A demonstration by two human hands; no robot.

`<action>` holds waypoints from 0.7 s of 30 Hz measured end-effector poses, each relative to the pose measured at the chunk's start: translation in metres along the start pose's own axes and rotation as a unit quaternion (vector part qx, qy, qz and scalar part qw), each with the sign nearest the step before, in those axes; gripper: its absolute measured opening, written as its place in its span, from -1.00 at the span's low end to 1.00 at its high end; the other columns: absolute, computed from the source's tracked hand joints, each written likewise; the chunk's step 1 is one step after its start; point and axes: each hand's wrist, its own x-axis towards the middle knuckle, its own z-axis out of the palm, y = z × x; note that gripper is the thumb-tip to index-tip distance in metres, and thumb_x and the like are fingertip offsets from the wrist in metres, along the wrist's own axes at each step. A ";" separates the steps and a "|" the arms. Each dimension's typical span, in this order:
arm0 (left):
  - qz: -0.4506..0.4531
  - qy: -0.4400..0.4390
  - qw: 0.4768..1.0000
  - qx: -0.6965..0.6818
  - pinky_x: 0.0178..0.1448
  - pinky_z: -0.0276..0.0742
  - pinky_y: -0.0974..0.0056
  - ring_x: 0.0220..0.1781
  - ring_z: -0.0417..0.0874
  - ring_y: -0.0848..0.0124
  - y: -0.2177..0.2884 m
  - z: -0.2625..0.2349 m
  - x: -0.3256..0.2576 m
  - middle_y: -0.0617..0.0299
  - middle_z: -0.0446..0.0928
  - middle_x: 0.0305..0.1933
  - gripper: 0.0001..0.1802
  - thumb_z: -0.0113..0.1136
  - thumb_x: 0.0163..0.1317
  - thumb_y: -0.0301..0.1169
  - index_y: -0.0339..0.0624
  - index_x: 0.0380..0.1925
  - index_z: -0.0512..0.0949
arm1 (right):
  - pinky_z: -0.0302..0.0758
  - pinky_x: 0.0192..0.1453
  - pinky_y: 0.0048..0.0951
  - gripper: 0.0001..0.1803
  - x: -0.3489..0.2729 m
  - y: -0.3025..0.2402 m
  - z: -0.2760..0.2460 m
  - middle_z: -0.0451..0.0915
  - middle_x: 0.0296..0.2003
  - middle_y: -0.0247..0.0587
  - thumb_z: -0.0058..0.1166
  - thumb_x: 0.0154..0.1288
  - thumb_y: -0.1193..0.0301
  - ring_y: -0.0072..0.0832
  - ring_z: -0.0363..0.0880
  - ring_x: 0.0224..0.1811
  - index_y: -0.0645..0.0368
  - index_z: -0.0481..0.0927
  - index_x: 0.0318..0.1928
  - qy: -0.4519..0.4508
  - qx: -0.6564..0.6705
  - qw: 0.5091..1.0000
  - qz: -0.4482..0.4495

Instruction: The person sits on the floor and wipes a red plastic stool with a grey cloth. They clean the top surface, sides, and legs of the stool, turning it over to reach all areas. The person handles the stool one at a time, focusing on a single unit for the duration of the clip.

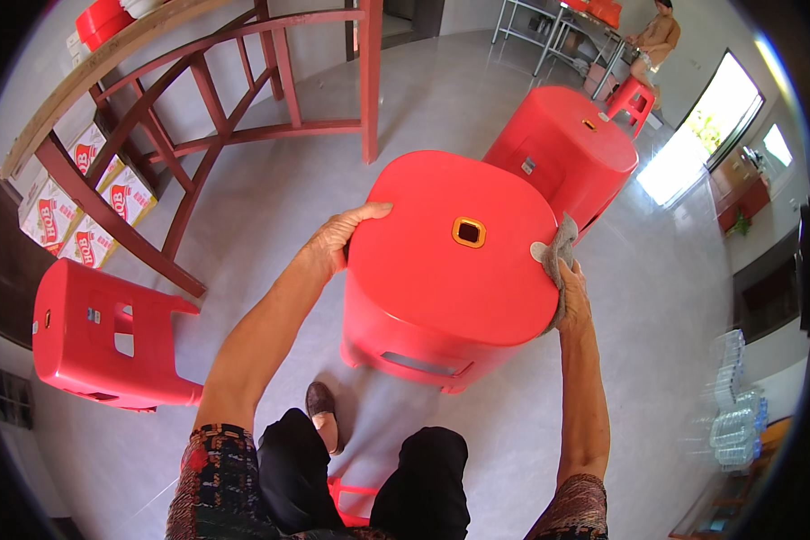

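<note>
In front of my knees is a red plastic stool (423,279), its seat facing up, with a gold-rimmed square hole in the middle. My left hand (337,236) grips the seat's left edge, thumb on top and fingers hidden below the rim. At the right edge, my right hand (574,292) is closed around a grey cloth (558,261) that lies against the rim. Just beyond, touching or nearly touching in view, stands another red stool (562,148). A third red stool (108,337) is to my left, apart from my hands.
A red-framed wooden table (234,135) stands at the upper left, with printed cartons (90,207) beneath it. Far back, a person (657,40) sits by a metal-legged table (594,27). Packs of clear bottles (738,423) stand at the right. Part of a red seat (355,504) shows under me.
</note>
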 end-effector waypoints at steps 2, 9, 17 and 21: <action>0.026 -0.029 0.999 -0.017 0.14 0.59 0.15 0.02 0.64 0.29 0.011 0.008 -0.010 0.07 0.58 0.04 -0.40 0.41 0.04 -0.22 -0.30 0.04 0.48 | 0.65 0.00 -0.22 -0.38 -0.004 -0.023 0.011 0.47 0.05 0.04 0.14 0.26 0.34 -0.23 0.60 -0.02 0.28 0.21 0.24 -0.007 0.009 1.000 -0.003; 0.071 -0.094 0.993 0.007 0.04 0.65 0.17 -0.08 0.67 0.32 0.049 0.063 -0.079 0.07 0.61 -0.05 -0.44 0.37 0.07 -0.23 -0.31 0.02 0.49 | 0.63 0.05 -0.19 -0.40 -0.026 -0.095 0.014 0.48 0.08 0.02 0.11 0.29 0.32 -0.24 0.59 0.03 0.26 0.24 0.27 -0.093 0.065 0.993 -0.032; 0.145 -0.211 0.966 0.023 -0.11 0.72 0.18 -0.18 0.70 0.30 0.071 0.147 -0.197 0.01 0.62 -0.11 -0.51 0.33 0.11 -0.33 -0.39 -0.02 0.48 | 0.70 -0.09 -0.25 -0.35 -0.135 -0.189 0.025 0.55 0.00 0.02 0.26 0.21 0.21 -0.28 0.66 -0.09 0.30 0.36 0.21 -0.107 0.047 0.984 -0.133; 0.165 -0.246 0.955 0.024 -0.19 0.75 0.19 -0.23 0.72 0.30 0.074 0.194 -0.251 0.02 0.63 -0.14 -0.51 0.35 0.11 -0.28 -0.37 -0.03 0.49 | 0.57 0.08 -0.40 -0.35 -0.210 -0.232 0.025 0.49 0.10 -0.15 0.18 0.27 0.07 -0.44 0.54 0.04 0.20 0.38 0.23 -0.077 0.060 0.970 -0.224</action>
